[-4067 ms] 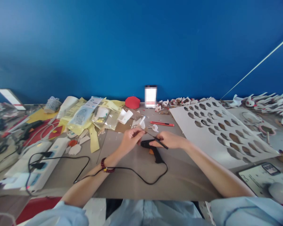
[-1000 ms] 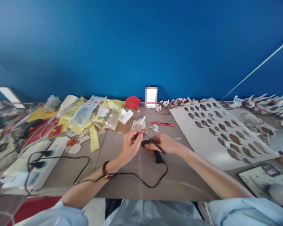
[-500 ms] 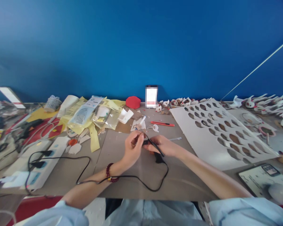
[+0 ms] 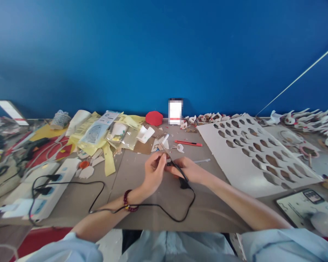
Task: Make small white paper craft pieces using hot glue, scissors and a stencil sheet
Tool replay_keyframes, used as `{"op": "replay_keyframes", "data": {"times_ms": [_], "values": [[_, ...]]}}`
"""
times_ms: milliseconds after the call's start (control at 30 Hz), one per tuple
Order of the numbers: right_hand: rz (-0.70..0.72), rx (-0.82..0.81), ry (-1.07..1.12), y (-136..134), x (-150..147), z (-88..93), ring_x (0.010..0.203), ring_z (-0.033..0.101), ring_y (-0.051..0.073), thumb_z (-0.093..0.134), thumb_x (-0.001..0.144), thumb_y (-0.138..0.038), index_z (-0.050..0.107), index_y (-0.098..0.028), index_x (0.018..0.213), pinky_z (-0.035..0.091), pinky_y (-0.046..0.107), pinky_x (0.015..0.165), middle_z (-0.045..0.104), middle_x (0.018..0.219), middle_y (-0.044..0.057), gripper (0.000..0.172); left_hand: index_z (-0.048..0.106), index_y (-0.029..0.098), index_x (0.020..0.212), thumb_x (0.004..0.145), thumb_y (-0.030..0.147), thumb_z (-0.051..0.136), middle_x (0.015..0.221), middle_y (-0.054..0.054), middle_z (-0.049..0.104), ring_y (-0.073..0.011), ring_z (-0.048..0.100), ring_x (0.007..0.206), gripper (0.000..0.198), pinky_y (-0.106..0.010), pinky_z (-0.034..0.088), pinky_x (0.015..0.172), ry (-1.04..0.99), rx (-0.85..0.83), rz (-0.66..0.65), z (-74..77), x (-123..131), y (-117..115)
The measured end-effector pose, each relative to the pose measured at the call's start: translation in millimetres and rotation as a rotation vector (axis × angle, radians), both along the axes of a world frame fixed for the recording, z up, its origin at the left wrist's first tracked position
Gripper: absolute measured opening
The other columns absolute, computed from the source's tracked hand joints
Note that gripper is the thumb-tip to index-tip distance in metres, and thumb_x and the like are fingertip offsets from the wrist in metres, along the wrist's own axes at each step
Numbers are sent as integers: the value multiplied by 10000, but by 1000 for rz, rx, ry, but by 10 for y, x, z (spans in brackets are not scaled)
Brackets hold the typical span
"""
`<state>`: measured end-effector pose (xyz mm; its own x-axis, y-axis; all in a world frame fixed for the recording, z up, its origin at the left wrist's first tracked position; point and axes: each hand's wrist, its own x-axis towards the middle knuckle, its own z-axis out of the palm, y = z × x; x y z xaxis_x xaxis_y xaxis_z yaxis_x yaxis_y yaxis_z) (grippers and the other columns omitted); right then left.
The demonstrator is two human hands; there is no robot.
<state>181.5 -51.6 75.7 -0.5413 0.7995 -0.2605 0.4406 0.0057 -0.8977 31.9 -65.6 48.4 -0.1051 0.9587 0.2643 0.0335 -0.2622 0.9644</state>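
My left hand (image 4: 153,171) is closed in a pinch on something small that I cannot make out, just left of my right hand. My right hand (image 4: 190,170) is closed round a thin dark stick (image 4: 177,166) that slants up-left towards the left fingertips. Under both hands lies a black glue gun (image 4: 183,182) on the grey table (image 4: 142,203); its black cable (image 4: 164,213) loops toward me and runs left to a white power strip (image 4: 47,189). A red bead bracelet (image 4: 128,201) sits on my left wrist.
A white sheet with many cut-out holes (image 4: 251,149) lies at the right. A red utility knife (image 4: 188,143), a red cap (image 4: 153,118) and a phone (image 4: 175,111) sit behind my hands. Yellow packets (image 4: 98,134) pile at the left. A tablet (image 4: 306,207) lies near right.
Both hands have drawn a little closer together and nearer to me over the glue gun. The stick has tilted steeper. The left wrist has shifted right.
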Motion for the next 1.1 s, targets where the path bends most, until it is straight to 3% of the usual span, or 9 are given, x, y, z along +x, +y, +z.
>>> {"op": "replay_keyframes", "data": {"times_ms": [267,500,700,1100], "values": [[-27,-25,-10,-2,7,-42,568,394,106,553,759,-476,507,-166,630,298,222,514,457,577,-21,339,566,159,663,815,438,578,627,-1,537,-114,494,602,319,-227,420,580,-7,-37,-15,28,-12,4],[-20,-48,-5,30,39,-115,557,416,110,548,766,-478,498,-172,637,305,226,506,473,578,-17,336,575,158,652,846,399,535,557,20,477,-105,453,533,312,-231,370,530,65,10,-136,45,-125,108],[-31,-87,6,33,51,-133,562,439,117,567,759,-461,501,-172,629,324,232,516,507,582,-8,324,578,163,692,860,370,509,584,16,494,-103,456,543,276,-220,366,525,192,44,-101,92,-132,99],[33,-23,23,27,42,-43,578,380,101,559,769,-477,475,-174,646,306,221,527,447,610,-26,338,570,158,674,850,393,518,640,-8,537,-104,470,576,298,-208,389,525,185,58,-96,75,-88,41]]}}
